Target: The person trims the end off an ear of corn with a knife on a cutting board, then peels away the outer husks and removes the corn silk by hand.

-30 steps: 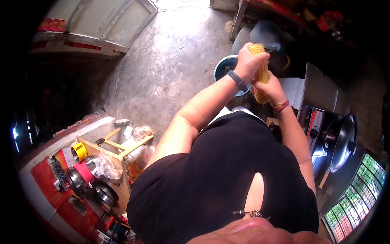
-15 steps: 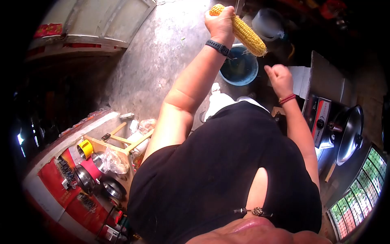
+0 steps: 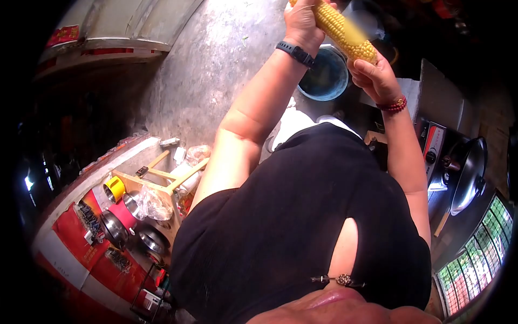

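A yellow ear of corn, husked, slants across the top of the head view above the floor. My left hand, with a dark watch band on the wrist, is closed around its upper-left end, partly cut by the frame edge. At the lower-right end, my right hand, wearing a red bead bracelet, grips the tip between thumb and fingers. A pale blurred patch covers part of the cob's right side. Beneath the hands stands a blue basin with dark contents I cannot make out.
A whitish tub stands beyond the corn. To the right are a portable stove and a wok lid near a barred window. Several metal pots and a yellow mug are at the lower left, near a wooden stool.
My right hand has moved up and closed on the lower end of the corn. My left hand has risen slightly to the right, still gripping the other end.
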The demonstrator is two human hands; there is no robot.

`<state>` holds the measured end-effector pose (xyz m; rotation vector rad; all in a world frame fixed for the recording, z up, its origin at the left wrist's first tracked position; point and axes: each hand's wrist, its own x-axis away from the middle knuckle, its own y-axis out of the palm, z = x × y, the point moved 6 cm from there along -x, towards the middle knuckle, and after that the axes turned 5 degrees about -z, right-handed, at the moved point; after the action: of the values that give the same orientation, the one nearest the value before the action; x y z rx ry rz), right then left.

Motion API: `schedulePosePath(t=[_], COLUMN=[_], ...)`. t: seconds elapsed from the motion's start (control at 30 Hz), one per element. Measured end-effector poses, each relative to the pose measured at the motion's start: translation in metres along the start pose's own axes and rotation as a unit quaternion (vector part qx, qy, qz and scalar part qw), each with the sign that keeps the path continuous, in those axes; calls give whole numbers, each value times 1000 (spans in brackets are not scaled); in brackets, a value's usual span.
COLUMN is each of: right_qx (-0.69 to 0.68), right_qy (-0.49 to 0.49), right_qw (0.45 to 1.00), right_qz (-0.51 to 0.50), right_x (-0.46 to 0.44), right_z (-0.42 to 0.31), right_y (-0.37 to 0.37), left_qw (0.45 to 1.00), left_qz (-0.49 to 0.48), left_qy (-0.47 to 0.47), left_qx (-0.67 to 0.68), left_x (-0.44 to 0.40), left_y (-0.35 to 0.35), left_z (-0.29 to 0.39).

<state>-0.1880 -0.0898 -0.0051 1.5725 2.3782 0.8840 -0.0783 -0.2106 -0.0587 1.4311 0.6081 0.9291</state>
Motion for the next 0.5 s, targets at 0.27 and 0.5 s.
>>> schedulePosePath(t=[0.27, 0.5], right_qx=[259, 394], right_qy=[-8, -43], right_qw=[947, 912], right_qz=[191, 110], right_x=[18, 20], right_z=[2, 17], right_y=[6, -32], left_qw=[959, 897], left_qz=[64, 66], left_qy=[238, 349], left_qx=[-139, -262], left_x=[-5, 19], left_y=[-23, -37], left_z=[57, 93])
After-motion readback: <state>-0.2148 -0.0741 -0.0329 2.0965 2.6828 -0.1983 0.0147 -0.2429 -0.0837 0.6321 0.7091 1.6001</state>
